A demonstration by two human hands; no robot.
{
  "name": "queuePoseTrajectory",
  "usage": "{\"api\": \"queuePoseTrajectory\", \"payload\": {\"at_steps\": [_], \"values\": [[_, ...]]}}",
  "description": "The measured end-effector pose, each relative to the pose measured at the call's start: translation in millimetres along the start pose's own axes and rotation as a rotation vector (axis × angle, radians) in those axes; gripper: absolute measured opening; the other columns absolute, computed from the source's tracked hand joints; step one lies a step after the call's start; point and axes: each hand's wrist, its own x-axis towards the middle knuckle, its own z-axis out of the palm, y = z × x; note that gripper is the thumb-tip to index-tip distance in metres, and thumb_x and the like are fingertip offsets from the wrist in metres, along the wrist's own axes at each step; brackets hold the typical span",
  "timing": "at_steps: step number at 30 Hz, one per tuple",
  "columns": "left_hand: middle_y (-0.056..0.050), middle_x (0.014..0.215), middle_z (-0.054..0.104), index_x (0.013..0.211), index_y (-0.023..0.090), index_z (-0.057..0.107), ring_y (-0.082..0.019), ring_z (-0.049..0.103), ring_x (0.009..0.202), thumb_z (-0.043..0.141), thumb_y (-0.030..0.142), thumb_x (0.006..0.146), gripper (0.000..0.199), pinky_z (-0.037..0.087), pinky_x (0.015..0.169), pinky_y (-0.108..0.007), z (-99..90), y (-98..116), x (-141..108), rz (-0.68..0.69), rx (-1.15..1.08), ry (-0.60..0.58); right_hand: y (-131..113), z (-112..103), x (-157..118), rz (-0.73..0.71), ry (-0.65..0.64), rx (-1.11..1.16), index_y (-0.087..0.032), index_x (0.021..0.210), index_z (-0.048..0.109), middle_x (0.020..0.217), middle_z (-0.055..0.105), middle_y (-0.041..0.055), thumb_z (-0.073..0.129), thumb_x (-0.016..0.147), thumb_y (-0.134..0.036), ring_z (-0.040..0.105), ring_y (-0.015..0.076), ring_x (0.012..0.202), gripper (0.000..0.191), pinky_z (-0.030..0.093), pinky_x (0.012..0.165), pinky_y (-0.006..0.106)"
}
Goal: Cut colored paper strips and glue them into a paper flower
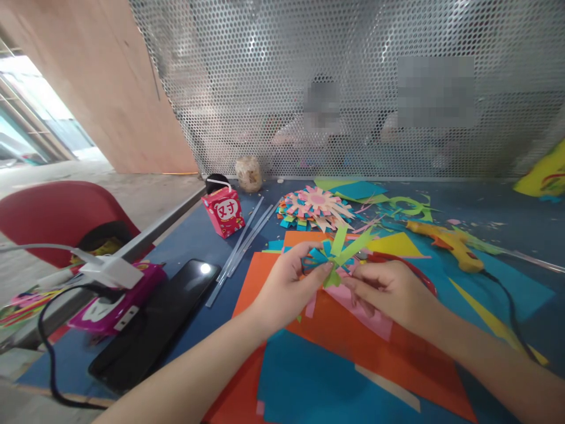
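One green-and-blue paper flower point(339, 255) is pinched in the left hand point(291, 285) in my head-camera view, above an orange sheet point(415, 365) on the counter point(188, 238); the right hand point(392, 288) curls at its lower edge, though I cannot tell whether it grips. Farther left, a red drink carton point(225, 213) reads "又寸". Beside a black phone point(154, 327), the white mark on a magenta power strip point(148, 288) is unreadable to me.
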Motion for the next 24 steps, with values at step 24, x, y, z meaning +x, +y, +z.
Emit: {"api": "queuePoseTrajectory", "payload": {"at_steps": [24], "values": [[0.0,0.075,0.065,0.087,0.015,0.06,-0.011,0.058,0.07,0.058,0.02,0.08,0.009,0.044,0.068,-0.023,-0.9,1.3,0.8,-0.024,-0.047,-0.027,-1.5,-4.4,-1.1,0.02,-0.016,-0.037,-0.019,0.05,0.052,0.042,0.054,-0.0021,0.049,0.083,-0.048,0.047,0.007,0.038,0.044,0.035,0.041,0.02]]}}
